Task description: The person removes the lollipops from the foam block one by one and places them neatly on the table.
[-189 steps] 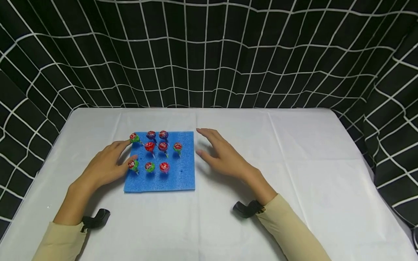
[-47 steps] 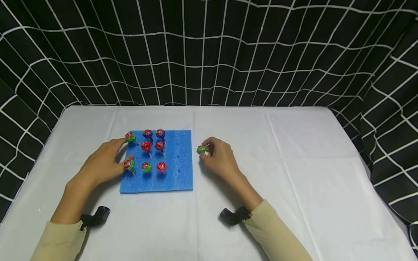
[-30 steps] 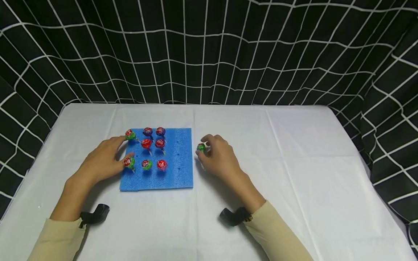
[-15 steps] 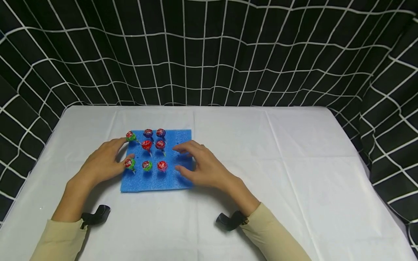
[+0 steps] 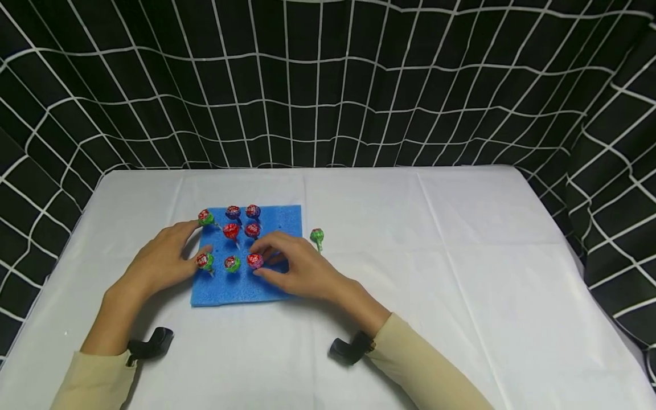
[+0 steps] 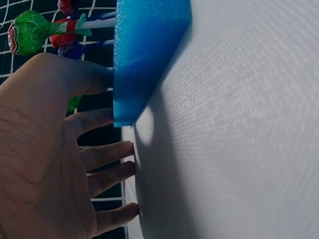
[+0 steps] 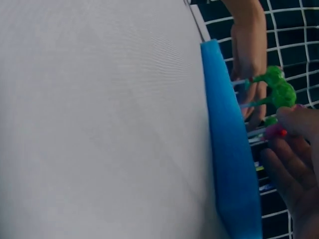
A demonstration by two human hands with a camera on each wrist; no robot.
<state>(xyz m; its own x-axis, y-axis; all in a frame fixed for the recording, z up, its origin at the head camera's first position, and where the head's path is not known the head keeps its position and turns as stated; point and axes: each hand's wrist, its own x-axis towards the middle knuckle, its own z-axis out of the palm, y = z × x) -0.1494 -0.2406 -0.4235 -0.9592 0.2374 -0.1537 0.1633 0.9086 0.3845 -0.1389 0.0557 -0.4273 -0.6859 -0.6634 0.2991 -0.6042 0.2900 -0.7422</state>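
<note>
A blue foam board [image 5: 279,287] lies on the white table with several wrapped lollipops standing in it on their sticks. My left hand [image 5: 164,256] rests at the board's left edge, its fingers extended; in the left wrist view the thumb and index fingertips touch the foam. Beside that thumb stands a red and green lollipop [image 5: 205,262]. My right hand [image 5: 302,267] reaches over the board and pinches a pink-red lollipop [image 5: 254,261] in the front row between thumb and fingers. Its stick is still in the foam. A green lollipop [image 5: 317,236] lies on the table right of the board.
Other lollipops stand close by: a green and red one [image 5: 232,263] in the same row, red ones [image 5: 231,231] behind, and purple ones [image 5: 253,211] at the back. White cloth [image 5: 435,256] stretches away to the right. A black curtain [image 5: 328,85] with white grid lines hangs behind the table.
A green lollipop has gone from the board's right side to the table, where my right hand released it. That hand has then moved left to the pink-red lollipop. My left hand has stayed put.
</note>
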